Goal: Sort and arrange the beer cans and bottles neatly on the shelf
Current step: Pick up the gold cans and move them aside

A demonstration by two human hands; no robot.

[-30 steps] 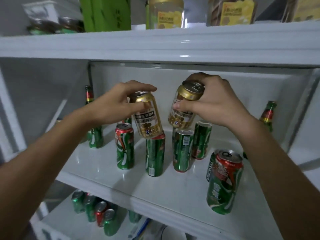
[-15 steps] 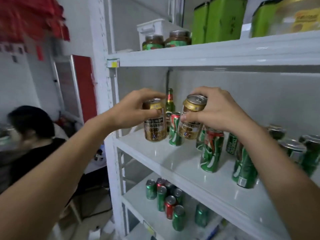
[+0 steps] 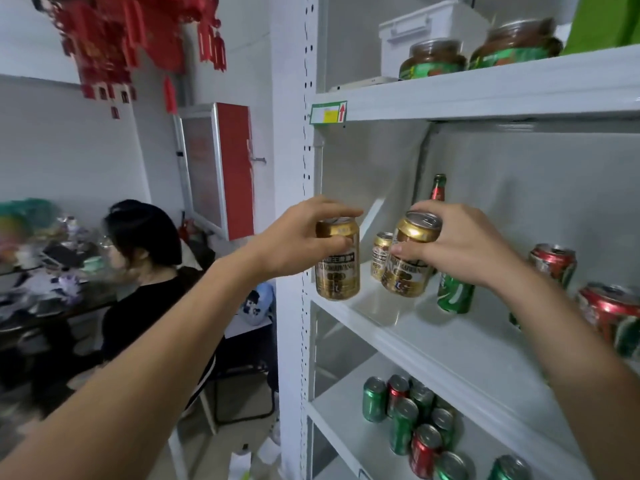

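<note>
My left hand grips a gold beer can by its top, at the left front corner of the white middle shelf. My right hand grips a second gold can, tilted, just above the shelf. A third gold can stands behind, between them. A green bottle rises at the back, and a green can stands under my right wrist. Red-and-green cans stand to the right.
Several green and red cans stand on the lower shelf. Jars and a white box sit on the upper shelf. A seated person is at a cluttered table to the left, beside the shelf upright.
Both hands have carried their gold cans leftwards along the shelf to its left end, and lower. My view has swung left, showing the room and the seated person.
</note>
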